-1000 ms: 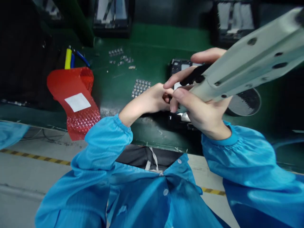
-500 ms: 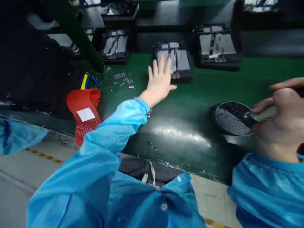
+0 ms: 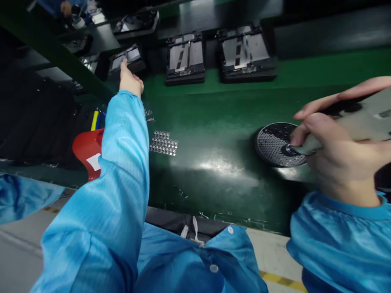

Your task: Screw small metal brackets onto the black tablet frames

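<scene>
My left hand (image 3: 130, 79) reaches far out to the left rear of the green belt (image 3: 220, 134). Its fingertips touch the near edge of a black tray assembly (image 3: 126, 59) there; the fingers are mostly hidden behind the hand. My right hand (image 3: 336, 150) is closed round the grey body of an electric screwdriver (image 3: 351, 126). The tool's tip rests on a round black screw dish (image 3: 276, 144) at the right of the belt. Both arms wear blue sleeves.
Two more black tray assemblies (image 3: 185, 57) (image 3: 246, 53) lie at the back of the belt. A sheet of small metal parts (image 3: 163, 142) lies left of centre. A red bubble-wrap pouch (image 3: 88, 152) and yellow and blue tools (image 3: 95, 119) sit at the left edge. Another person's hand (image 3: 65, 7) shows far back.
My left hand has left the tray it pushed to the back and has swung further left to another tray. My right hand has lowered the screwdriver tip onto the screw dish.
</scene>
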`<action>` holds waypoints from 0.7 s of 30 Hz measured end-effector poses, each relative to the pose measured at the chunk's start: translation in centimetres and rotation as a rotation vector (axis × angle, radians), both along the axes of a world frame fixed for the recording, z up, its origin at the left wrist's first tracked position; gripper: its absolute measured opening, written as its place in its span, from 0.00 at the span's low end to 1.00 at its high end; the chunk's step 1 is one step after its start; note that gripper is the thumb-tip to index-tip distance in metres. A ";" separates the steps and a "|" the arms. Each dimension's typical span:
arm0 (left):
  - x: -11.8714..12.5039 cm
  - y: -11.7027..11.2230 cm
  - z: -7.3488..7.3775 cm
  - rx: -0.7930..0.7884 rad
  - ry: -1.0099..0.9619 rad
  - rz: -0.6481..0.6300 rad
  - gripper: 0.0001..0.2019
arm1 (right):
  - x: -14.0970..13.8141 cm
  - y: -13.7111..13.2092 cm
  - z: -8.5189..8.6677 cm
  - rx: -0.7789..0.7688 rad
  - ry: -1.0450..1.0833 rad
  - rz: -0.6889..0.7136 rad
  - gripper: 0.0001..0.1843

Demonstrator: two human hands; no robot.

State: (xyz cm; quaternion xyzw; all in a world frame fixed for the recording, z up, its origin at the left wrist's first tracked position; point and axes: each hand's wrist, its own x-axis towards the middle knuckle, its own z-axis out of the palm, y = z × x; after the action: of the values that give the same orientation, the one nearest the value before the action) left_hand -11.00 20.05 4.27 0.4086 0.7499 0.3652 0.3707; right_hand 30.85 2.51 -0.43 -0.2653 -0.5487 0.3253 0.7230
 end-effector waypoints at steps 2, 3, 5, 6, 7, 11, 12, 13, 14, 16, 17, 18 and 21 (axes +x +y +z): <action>-0.3 0.2 0.3 0.047 -0.100 0.118 0.20 | 0.7 0.6 -0.7 0.023 -0.005 0.014 0.20; -0.3 0.1 0.5 0.074 -0.147 0.165 0.21 | 0.9 0.8 -1.0 0.038 0.003 -0.006 0.21; 0.3 -0.7 1.2 0.133 -0.224 0.206 0.19 | 1.1 1.1 -1.5 0.107 0.045 -0.072 0.23; 1.0 -1.5 1.4 0.167 -0.256 0.213 0.16 | 1.0 1.2 -1.7 0.137 0.067 -0.102 0.25; 2.0 -2.8 1.6 0.201 -0.283 0.212 0.11 | 0.9 1.2 -1.7 0.160 0.085 -0.124 0.25; 8.0 -12.6 1.7 0.320 -0.366 0.123 0.09 | 0.4 1.0 -1.7 0.138 0.075 -0.183 0.23; 9.7 -15.7 1.6 0.351 -0.414 0.083 0.09 | 0.3 1.0 -1.8 0.139 0.047 -0.201 0.25; 11.4 -18.8 1.4 0.360 -0.483 0.032 0.10 | 0.3 0.9 -1.8 0.138 0.019 -0.222 0.26; 13.1 -21.7 1.3 0.364 -0.527 -0.002 0.12 | 0.2 0.9 -1.9 0.139 -0.008 -0.233 0.27; 15.8 -26.3 0.8 0.197 -0.613 0.002 0.15 | 0.2 0.9 -2.1 0.150 -0.038 -0.251 0.28; 16.8 -27.9 0.5 0.104 -0.657 0.035 0.17 | 0.1 0.9 -2.2 0.157 -0.039 -0.258 0.27; 17.7 -29.1 0.2 0.013 -0.701 0.071 0.18 | 0.0 0.8 -2.2 0.159 -0.048 -0.255 0.25; 19.2 -31.2 -1.0 -0.182 -0.827 0.110 0.23 | -0.3 0.6 -2.1 0.161 -0.056 -0.231 0.22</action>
State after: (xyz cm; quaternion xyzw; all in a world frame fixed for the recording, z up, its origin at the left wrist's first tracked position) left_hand 8.24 -11.11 3.32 0.1529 0.5879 0.4500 0.6546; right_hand 30.54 3.09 -2.55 -0.2768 -0.5588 0.1875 0.7589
